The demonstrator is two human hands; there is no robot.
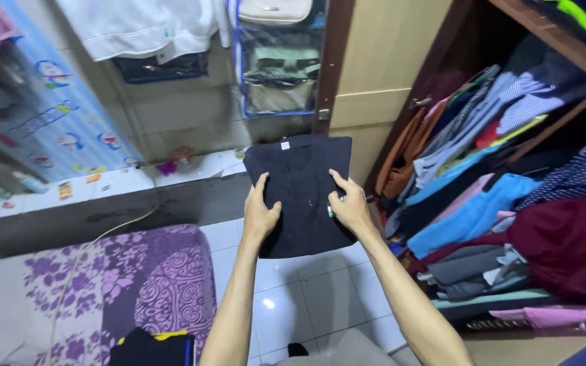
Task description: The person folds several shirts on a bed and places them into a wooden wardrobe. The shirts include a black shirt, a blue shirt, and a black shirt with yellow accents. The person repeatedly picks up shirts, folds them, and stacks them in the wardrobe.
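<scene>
Left hand: the left hand [259,215] grips the lower left edge of a folded black garment [301,193], thumb laid over the front, fingers tucked behind the cloth.
Right hand: the right hand [350,205] clasps the right edge of the black garment, thumb pointing up across the fabric, the other fingers wrapped round the side.
Black garment: held up in the air between both hands, folded to a rough rectangle, a small white tag at its top edge; it hangs just left of the open wardrobe [544,81] and above the tiled floor [306,298].
Wardrobe: stands right of the black garment, its door [381,74] swung open behind it; shelves are packed with folded clothes, among them a blue piece [469,213], a maroon piece [564,237], striped shirts [510,95] and grey pieces [476,268].
Mattress: a purple flowered mattress [137,285] lies on the floor lower left of the black garment, a dark item with yellow trim [150,347] resting at its near edge.
Cord: a pale cord [103,237] runs across the mattress, left of the black garment.
Wall: beyond the black garment, a white garment [144,27] and a clear hanging organiser [279,68] hang on the wall.
</scene>
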